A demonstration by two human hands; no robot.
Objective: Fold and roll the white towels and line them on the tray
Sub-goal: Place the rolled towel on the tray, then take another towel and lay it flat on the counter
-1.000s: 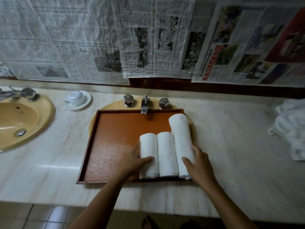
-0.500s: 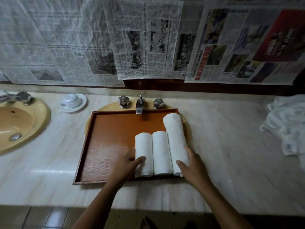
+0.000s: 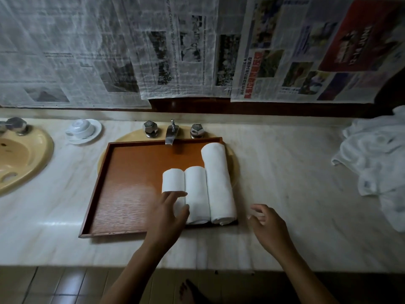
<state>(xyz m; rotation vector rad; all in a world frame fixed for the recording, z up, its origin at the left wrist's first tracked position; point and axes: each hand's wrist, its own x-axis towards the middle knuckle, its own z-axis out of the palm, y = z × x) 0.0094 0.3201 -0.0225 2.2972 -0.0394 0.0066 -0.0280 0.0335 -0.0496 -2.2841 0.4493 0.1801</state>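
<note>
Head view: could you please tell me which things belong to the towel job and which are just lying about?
Job: wooden tray; three rolled white towels; heap of loose white towels at right.
Lying about: cup on saucer; tap; yellow basin; newspapers on wall.

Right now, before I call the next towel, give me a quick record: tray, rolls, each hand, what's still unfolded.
tray: wooden tray on the marble counter
rolls: three side by side at the tray's right end: short left roll, middle roll, long right roll
left hand: fingers loose over the short left roll's near end
right hand: above the counter beside the tray, holding nothing
unfolded: white towel pile at the counter's right end
</note>
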